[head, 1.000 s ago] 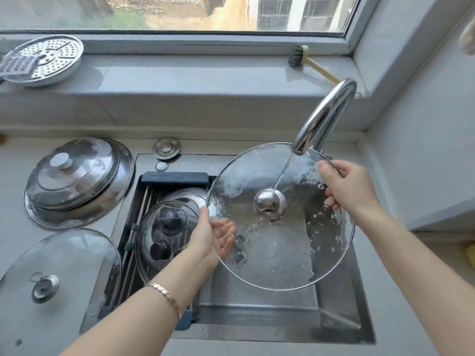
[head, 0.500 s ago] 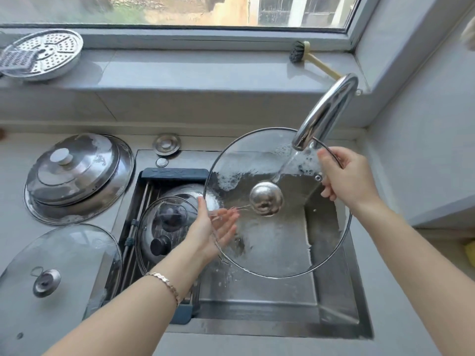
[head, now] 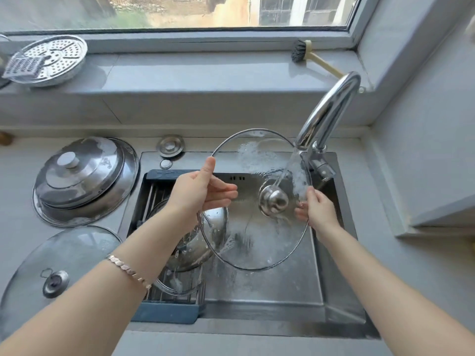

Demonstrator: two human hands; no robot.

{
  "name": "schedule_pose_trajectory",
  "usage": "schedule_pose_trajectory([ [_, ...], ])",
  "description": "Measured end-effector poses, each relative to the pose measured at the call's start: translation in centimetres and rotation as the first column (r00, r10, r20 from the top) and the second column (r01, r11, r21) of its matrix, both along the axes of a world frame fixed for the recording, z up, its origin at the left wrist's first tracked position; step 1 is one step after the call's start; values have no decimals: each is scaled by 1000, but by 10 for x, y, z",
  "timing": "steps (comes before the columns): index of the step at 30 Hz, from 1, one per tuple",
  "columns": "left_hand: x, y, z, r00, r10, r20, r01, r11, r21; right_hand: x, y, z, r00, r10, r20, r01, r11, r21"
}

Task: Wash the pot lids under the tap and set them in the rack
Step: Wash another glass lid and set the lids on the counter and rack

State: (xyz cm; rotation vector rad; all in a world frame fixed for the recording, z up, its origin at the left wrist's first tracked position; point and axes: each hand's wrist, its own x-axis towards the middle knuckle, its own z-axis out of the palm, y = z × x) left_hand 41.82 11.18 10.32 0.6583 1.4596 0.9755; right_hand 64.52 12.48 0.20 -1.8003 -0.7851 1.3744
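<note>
Fingers and thumb of the left hand (head: 196, 192) pinch the glass lid's (head: 257, 249) left rim; the right hand (head: 320, 210) grips its right rim. The lid tilts under the running tap (head: 329, 116), over the sink (head: 336, 291). The stamp on the steel lid (head: 84, 176) on the desk (head: 15, 176) is too small to read.

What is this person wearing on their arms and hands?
No gloves on the left hand or right hand, and no sleeves in view. A rose-gold bracelet of flat links circles the left wrist; the right wrist is bare.
</note>
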Motion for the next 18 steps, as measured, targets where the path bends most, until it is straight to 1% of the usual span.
schedule_pose_trajectory([
  [1, 1, 0, 2, 1000, -1, -9, 1, 1000, -21, -3, -2, 0, 997, 49, 60, -47, 998, -34],
  [2, 2, 0, 1, 1000, 9, -12, -9, 999, -45, -6, -5, 1, 979, 130, 159, -124, 991, -51],
  [4, 1, -1, -3, 998, 52, 21, -49, 991, -128, -12, -15, 9, 875, 331, 354, -321, 943, -89],
  [5, 1, -1, -5, 994, 89, 56, -78, 982, -172, -14, -21, 18, 808, 421, 413, -409, 904, -122],
  [6, 1, -2, -9, 988, 131, 87, -110, 971, -212, -17, -27, 27, 749, 505, 430, -487, 859, -159],
  [7, 2, -4, -12, 980, 166, 114, -133, 959, -250, -19, -34, 36, 693, 586, 420, -564, 804, -189],
  [8, 5, -8, -13, 974, 188, 125, -148, 950, -276, -21, -41, 46, 619, 668, 413, -644, 733, -220],
  [10, 15, -15, -15, 973, 204, 105, -165, 940, -298, -25, -53, 67, 440, 798, 412, -792, 561, -240],
  [11, 20, -18, -16, 974, 203, 103, -164, 940, -299, -28, -59, 76, 355, 833, 424, -843, 482, -240],
  [12, 26, -20, -16, 974, 202, 107, -161, 939, -305, -31, -65, 83, 277, 844, 459, -870, 423, -252],
  [13, 31, -22, -16, 974, 197, 116, -152, 937, -313, -34, -70, 86, 201, 824, 529, -886, 384, -262],
  [14, 36, -24, -15, 973, 196, 119, -150, 937, -315, -37, -74, 85, 125, 751, 648, -898, 363, -247],
  [15, 41, -25, -13, 972, 197, 126, -150, 939, -309, -39, -74, 80, 60, 630, 774, -911, 351, -215],
  [16, 45, -25, -9, 972, 198, 130, -151, 941, -303, -38, -72, 78, 68, 512, 856, -913, 379, -154],
  [18, 50, -25, -1, 967, 191, 166, -139, 948, -285, -29, -63, 79, 141, 379, 915, -901, 432, -40],
])
